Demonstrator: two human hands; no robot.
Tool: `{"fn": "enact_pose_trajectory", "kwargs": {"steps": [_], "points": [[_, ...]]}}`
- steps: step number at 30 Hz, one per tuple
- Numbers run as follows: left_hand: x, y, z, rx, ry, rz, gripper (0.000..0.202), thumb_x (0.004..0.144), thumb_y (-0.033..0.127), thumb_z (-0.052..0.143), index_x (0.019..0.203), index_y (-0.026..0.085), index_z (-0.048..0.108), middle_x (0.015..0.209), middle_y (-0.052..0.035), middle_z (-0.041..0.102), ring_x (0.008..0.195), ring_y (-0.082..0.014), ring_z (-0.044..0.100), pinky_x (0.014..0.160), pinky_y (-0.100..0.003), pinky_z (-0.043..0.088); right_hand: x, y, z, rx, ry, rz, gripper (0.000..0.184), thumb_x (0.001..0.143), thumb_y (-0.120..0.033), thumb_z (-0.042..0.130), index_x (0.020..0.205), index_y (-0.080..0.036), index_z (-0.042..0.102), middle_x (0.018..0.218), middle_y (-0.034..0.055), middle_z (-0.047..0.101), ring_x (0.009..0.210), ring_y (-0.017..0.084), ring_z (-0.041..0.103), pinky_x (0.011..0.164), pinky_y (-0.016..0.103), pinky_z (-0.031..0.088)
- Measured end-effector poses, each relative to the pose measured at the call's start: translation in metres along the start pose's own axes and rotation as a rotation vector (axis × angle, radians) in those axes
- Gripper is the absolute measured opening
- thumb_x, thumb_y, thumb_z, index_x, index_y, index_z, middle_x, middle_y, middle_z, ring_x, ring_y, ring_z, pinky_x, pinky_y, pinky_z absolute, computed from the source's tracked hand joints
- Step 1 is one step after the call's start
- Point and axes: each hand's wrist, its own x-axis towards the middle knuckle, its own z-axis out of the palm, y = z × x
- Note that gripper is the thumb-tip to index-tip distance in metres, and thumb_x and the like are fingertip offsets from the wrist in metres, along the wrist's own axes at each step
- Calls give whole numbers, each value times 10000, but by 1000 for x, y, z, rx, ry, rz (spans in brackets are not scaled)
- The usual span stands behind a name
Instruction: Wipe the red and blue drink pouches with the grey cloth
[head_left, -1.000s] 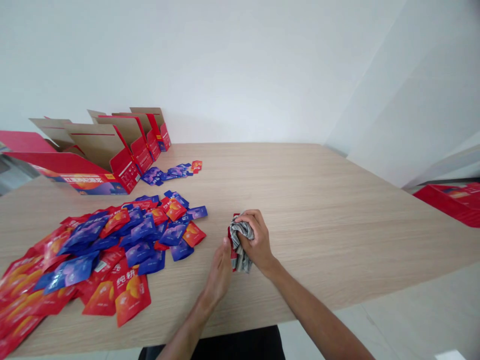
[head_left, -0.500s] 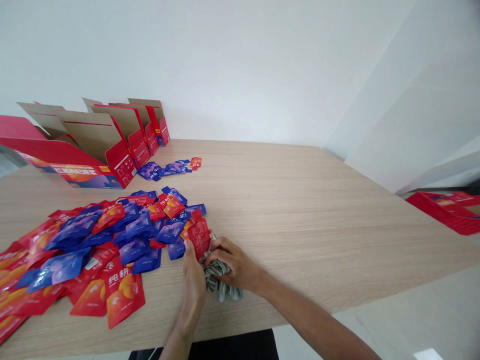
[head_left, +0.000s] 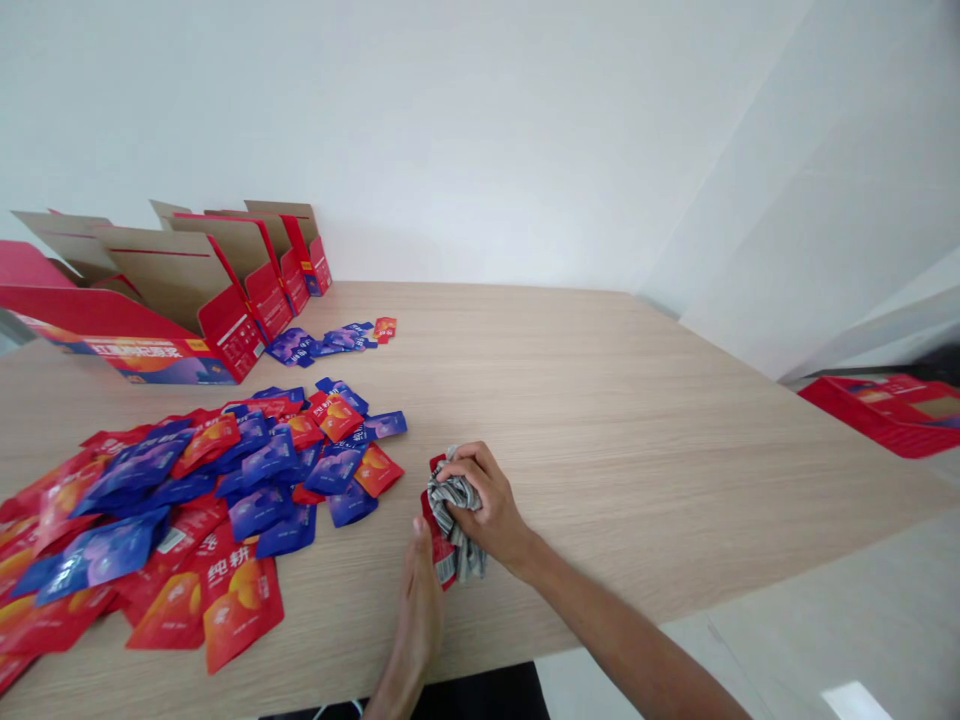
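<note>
My right hand (head_left: 491, 505) grips a bunched grey striped cloth (head_left: 454, 495) and presses it against a red pouch (head_left: 442, 560). The pouch is tilted, its barcode end toward me, and much of it is covered by the cloth. My left hand (head_left: 421, 595) holds the pouch from the left side, thumb upward; the other fingers are mostly hidden. Left of my hands lies a heap of red and blue pouches (head_left: 259, 465), larger ones toward the front left and smaller ones at the right end. An orange-red small pouch (head_left: 377, 470) is the nearest of them.
Open red cartons (head_left: 161, 355) stand in a row at the back left of the wooden table (head_left: 570, 400). Beside them lie a few small blue pouches (head_left: 345, 338) and a small red one (head_left: 385, 328). Another red box (head_left: 885, 410) is beyond the table's right edge.
The red pouch has moved right and down, away from the heap, and turned so its barcode shows. My right hand has shifted the cloth up over the pouch.
</note>
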Motion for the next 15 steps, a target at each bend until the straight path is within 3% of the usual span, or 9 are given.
{"fn": "enact_pose_trajectory", "kwargs": {"steps": [4,8,10,12,15], "points": [[10,9,0,-76,117,-2,630,770,765,677,967,177,790,1085,-123,807,1181,-345,694,1086,-486,499,0,-1,1,20,-156,-7,137,963,-312,669,1069,-226,687,1062,73,578,1004,217,610,889,336,561],[23,26,1,-191,191,14,695,684,779,733,941,135,776,1002,-132,808,1082,-333,730,999,-441,556,-4,-1,6,31,-355,-117,136,971,-321,682,1067,-224,685,1069,69,588,1014,201,611,913,309,553],[26,32,0,-199,222,32,662,712,739,741,969,129,777,1002,-130,810,1081,-319,735,1001,-420,558,-6,-1,8,3,-427,-166,128,962,-288,692,1073,-225,679,1079,66,593,1024,196,612,928,300,549],[25,32,-1,-187,213,32,629,770,706,713,1006,127,781,1009,-130,810,1082,-313,739,1001,-418,561,-7,-1,8,-31,-435,-182,140,955,-263,697,1089,-229,674,1088,67,593,1029,197,611,933,301,548],[18,20,-4,-163,148,6,593,819,679,688,1045,140,786,1018,-120,811,1115,-319,731,1009,-431,561,-5,-3,5,-25,-313,-142,132,967,-258,671,1097,-237,677,1082,70,582,1022,209,608,918,317,550]]}}
